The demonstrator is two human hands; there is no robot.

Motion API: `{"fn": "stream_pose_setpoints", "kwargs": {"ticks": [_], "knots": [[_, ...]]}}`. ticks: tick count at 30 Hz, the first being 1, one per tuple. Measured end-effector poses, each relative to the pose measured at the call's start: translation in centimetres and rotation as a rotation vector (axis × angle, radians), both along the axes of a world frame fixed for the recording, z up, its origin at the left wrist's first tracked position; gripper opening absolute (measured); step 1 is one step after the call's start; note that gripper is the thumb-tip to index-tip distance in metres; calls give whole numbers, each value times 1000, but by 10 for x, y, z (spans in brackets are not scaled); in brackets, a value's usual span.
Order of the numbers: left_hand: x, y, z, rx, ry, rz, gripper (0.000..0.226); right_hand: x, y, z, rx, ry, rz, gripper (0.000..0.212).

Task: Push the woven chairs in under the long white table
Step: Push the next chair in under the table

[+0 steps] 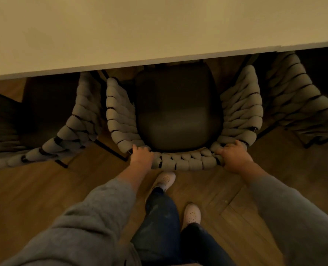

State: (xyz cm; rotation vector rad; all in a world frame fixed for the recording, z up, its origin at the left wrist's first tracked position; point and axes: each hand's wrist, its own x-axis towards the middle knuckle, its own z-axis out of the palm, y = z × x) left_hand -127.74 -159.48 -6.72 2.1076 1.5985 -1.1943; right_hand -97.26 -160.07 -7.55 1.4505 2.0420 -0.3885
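Both hands, left hand (141,154) and right hand (231,157), are grasping the middle woven chair (178,162) backrest. Seat is sliding under the white table (159,35) edge; pushing evenly should keep it straight.

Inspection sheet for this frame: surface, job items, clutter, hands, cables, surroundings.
Surface: long white table; its top fills the upper view and its near edge overhangs the chair fronts.
Job's things: middle woven chair, front of the dark seat under the table edge, back out. Left woven chair and right woven chair flank it at an angle, their fronts reaching the table edge.
Clutter: nothing seen.
Grippers: left hand grips the left end of the middle chair's woven back; right hand grips the right end.
Cables: nothing seen.
Surroundings: wooden floor; pale shoes just behind the chair; dim light.
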Motion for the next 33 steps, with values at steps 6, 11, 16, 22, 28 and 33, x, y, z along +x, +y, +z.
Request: {"fn": "stream_pose_setpoints", "kwargs": {"ticks": [6,11,16,22,28,33], "knots": [[9,-46,-3,116,-53,189,48,11,-31,-15,63,90,-3,37],[16,-36,-1,82,-28,263,61,8,-24,-16,18,83,-36,35],[20,-16,2,94,-22,271,61,7,-5,-11,-21,82,-92,32],[29,22,6,108,-19,283,58,11,29,-2,-19,66,-112,32],[18,44,-2,77,8,288,57,-4,48,1,6,67,-120,29],[24,59,-5,45,45,291,59,-1,61,2,4,66,-119,25]]}}
